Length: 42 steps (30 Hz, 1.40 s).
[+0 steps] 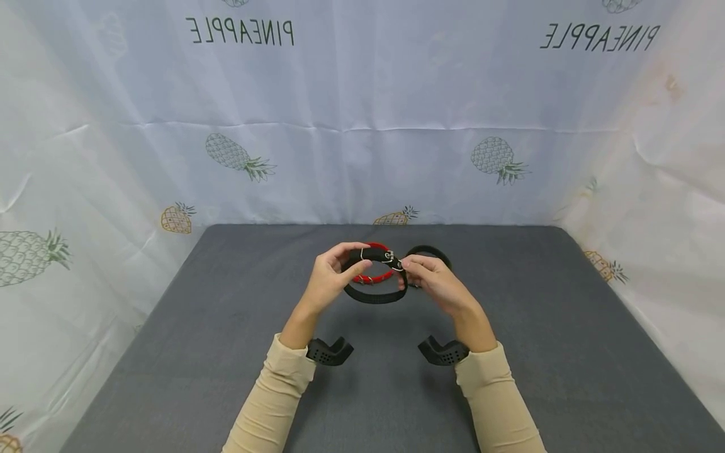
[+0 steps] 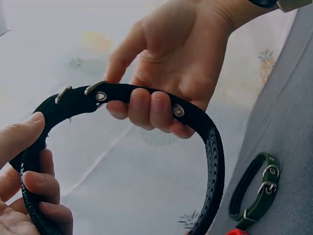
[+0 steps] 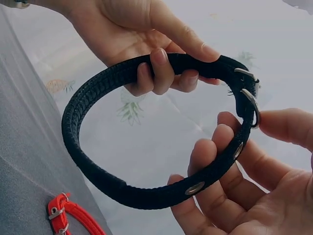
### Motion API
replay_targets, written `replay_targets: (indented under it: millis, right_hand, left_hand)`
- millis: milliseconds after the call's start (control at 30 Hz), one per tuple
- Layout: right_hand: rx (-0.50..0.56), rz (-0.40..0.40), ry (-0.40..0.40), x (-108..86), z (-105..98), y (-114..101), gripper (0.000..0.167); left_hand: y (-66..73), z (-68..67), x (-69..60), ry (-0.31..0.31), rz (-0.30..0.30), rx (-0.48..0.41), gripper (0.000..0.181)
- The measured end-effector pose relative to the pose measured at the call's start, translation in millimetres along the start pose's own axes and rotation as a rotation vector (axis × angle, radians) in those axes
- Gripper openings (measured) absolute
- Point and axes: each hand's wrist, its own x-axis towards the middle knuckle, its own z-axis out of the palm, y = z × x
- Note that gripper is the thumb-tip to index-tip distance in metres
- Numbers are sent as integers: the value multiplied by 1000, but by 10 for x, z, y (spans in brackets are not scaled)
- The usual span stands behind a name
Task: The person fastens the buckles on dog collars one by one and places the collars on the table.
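Note:
A black collar (image 1: 375,298), closed into a loop, is held up above the table between both hands. My left hand (image 1: 327,279) grips its upper left side, thumb on the outside and fingers through the loop. On the other side, my right hand (image 1: 437,282) pinches the band by the metal D-ring (image 3: 251,108), next to the buckle (image 3: 247,74). Metal eyelets (image 3: 194,188) show along the strap under the right fingers. Behind the held loop lies a red collar (image 1: 376,279). A dark green collar (image 2: 259,191) lies beyond the right hand, partly hidden by it in the head view.
The grey cloth-covered table (image 1: 226,352) spreads out around the hands. White curtains (image 1: 368,94) printed with pineapples hang behind it and at both sides. A black wrist camera mount (image 1: 330,351) is strapped on the left wrist, and another (image 1: 443,351) on the right.

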Motion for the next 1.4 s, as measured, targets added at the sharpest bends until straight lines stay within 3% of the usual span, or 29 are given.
replay_targets:
  millis: [267, 433, 533, 833, 1000, 1233, 1400]
  right_hand:
    - [36, -6, 12, 7, 3, -35, 19]
    - [-8, -14, 18, -1, -14, -89, 18]
    - [-56, -17, 28, 9, -53, -136, 18]
    - [-174, -14, 103, -19, -259, -196, 20]
    - [-257, -13, 160, -54, -416, -149, 28]
    - [-333, -8, 236, -148, -626, -55, 20]
    - [-400, -23, 261, -218, -756, 5, 26]
  left_hand:
    - [17, -15, -2, -34, -21, 45, 38]
    - [19, -67, 19, -30, -23, 83, 50]
    - [47, -128, 31, -27, -7, 82, 47]
    - [98, -290, 17, 60, 1, 54, 32]
    - [88, -302, 25, 50, 3, 30, 30]
    - [78, -310, 9, 44, -2, -7, 28]
    - [64, -309, -3, 45, -13, -19, 29]
